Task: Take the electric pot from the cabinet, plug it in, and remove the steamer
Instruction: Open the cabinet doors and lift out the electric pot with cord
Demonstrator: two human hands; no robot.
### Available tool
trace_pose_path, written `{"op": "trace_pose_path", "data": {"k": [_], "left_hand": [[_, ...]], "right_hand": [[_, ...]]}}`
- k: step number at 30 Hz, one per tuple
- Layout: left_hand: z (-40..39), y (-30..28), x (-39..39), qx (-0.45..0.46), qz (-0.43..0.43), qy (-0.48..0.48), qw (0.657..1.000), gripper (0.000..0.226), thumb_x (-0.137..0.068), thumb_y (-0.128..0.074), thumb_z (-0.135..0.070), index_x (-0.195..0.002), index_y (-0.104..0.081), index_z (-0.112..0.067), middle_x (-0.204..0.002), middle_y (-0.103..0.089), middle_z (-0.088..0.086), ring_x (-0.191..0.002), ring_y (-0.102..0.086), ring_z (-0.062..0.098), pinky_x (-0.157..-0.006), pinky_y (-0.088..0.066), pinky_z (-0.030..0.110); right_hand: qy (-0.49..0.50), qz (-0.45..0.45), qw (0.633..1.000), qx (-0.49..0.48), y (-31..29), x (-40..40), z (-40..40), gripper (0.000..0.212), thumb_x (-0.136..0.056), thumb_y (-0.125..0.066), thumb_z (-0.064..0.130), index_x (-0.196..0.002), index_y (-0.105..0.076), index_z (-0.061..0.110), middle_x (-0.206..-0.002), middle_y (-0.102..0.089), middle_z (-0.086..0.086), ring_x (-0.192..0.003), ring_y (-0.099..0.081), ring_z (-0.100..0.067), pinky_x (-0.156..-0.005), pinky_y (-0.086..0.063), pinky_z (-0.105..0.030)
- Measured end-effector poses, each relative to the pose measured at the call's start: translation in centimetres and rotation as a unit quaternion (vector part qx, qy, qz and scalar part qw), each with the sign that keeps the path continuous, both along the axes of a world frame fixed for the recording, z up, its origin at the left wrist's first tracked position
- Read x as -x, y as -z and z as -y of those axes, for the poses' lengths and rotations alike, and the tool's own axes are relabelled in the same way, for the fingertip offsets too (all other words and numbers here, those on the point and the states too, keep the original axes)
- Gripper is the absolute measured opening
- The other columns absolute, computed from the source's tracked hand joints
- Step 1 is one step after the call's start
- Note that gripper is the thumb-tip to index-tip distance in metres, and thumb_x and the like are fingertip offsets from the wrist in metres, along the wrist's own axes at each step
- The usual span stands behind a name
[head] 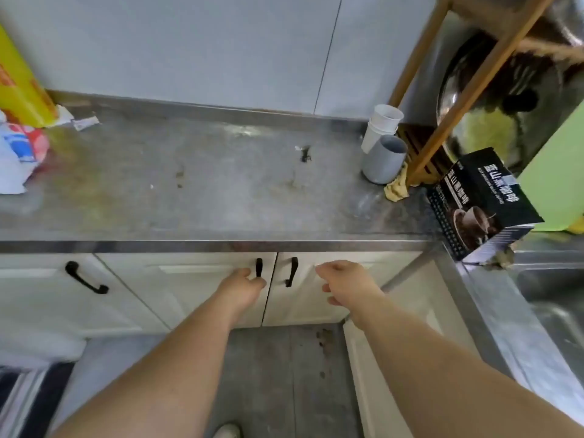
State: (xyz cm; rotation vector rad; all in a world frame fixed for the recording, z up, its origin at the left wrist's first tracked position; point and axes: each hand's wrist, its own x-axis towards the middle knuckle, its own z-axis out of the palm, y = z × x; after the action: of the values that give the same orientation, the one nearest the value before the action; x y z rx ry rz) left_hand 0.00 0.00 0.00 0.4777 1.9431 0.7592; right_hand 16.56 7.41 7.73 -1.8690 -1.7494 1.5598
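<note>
Stained steel countertop [202, 191] runs above white cabinet doors [189, 289], both shut, so the electric pot is nowhere in view, presumably behind them. First step in hand: opening the cabinet. Left hand [245, 284] curls its fingers at the left door's black handle [259, 267]; whether it grips firmly is hard to tell. Right hand [343, 281] hangs loosely open, holding nothing, beside the right handle [291, 271]. Next move likely calls for pulling the doors outward. No socket shows
</note>
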Motion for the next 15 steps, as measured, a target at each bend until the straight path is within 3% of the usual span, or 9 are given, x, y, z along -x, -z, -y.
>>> {"op": "trace_pose_path", "data": {"k": [2, 4, 7, 10, 12, 15], "left_hand": [[-1.7, 1.0, 0.4, -0.006, 0.008, 0.006, 1.0, 0.053, -0.082, -0.054, -0.028, -0.133, -0.045, -0.016, -0.126, -0.057, 0.016, -0.114, -0.053, 0.033, -0.1, -0.044, 0.042], [-2.8, 1.4, 0.4, -0.014, 0.043, -0.011, 0.999, 0.035, -0.081, -0.054, -0.025, -0.115, -0.056, -0.015, -0.106, -0.062, 0.011, -0.102, -0.059, 0.03, -0.094, -0.048, 0.043], [-3.3, 2.0, 0.3, -0.026, 0.09, -0.042, 0.995, 0.021, -0.08, -0.053, -0.02, -0.101, -0.053, -0.016, -0.092, -0.059, 0.003, -0.077, -0.066, 0.021, -0.071, -0.051, 0.034], [-2.7, 2.0, 0.3, -0.024, 0.095, -0.029, 0.995, 0.03, -0.082, -0.055, -0.03, -0.108, -0.046, -0.02, -0.091, -0.057, -0.001, -0.064, -0.065, 0.018, -0.065, -0.047, 0.031], [-1.6, 1.6, 0.3, -0.019, 0.098, -0.007, 0.995, 0.036, -0.08, -0.053, -0.05, -0.106, -0.047, -0.027, -0.096, -0.057, -0.005, -0.061, -0.066, 0.016, -0.066, -0.048, 0.031], [0.4, 1.2, 0.4, 0.017, 0.136, -0.006, 0.991, 0.063, -0.067, -0.036, -0.078, -0.104, -0.054, -0.03, -0.104, -0.059, -0.01, -0.066, -0.07, 0.017, -0.07, -0.051, 0.033]], "right_hand": [[0.0, 0.002, 1.0, 0.009, 1.2, 1.0, -1.0, 0.014, -0.084, -0.055, 0.03, -0.076, -0.062, 0.02, -0.08, -0.059, -0.003, -0.082, -0.058, -0.022, -0.09, -0.052, -0.047], [0.001, -0.004, 1.0, 0.028, 1.9, 1.8, -1.5, 0.013, -0.083, -0.054, 0.03, -0.077, -0.062, 0.022, -0.083, -0.06, -0.002, -0.083, -0.058, -0.021, -0.091, -0.052, -0.046], [-0.002, -0.018, 0.999, 0.032, 2.9, 2.8, -1.8, 0.013, -0.083, -0.054, 0.03, -0.076, -0.062, 0.022, -0.088, -0.061, -0.005, -0.083, -0.058, -0.022, -0.09, -0.053, -0.046], [-0.02, -0.013, 0.999, 0.03, 3.6, 3.5, -1.5, 0.023, -0.084, -0.054, 0.028, -0.099, -0.065, 0.014, -0.098, -0.065, -0.009, -0.093, -0.063, -0.026, -0.09, -0.052, -0.047], [-0.034, -0.022, 0.999, 0.026, 4.1, 3.7, -1.0, 0.035, -0.085, -0.054, 0.024, -0.12, -0.058, 0.021, -0.117, -0.062, 0.0, -0.104, -0.06, -0.023, -0.094, -0.051, -0.043], [-0.092, -0.038, 0.995, 0.011, 4.6, 4.1, -0.1, 0.054, -0.086, -0.049, 0.01, -0.135, -0.043, 0.03, -0.137, -0.047, 0.01, -0.113, -0.051, -0.014, -0.098, -0.047, -0.037]]}}
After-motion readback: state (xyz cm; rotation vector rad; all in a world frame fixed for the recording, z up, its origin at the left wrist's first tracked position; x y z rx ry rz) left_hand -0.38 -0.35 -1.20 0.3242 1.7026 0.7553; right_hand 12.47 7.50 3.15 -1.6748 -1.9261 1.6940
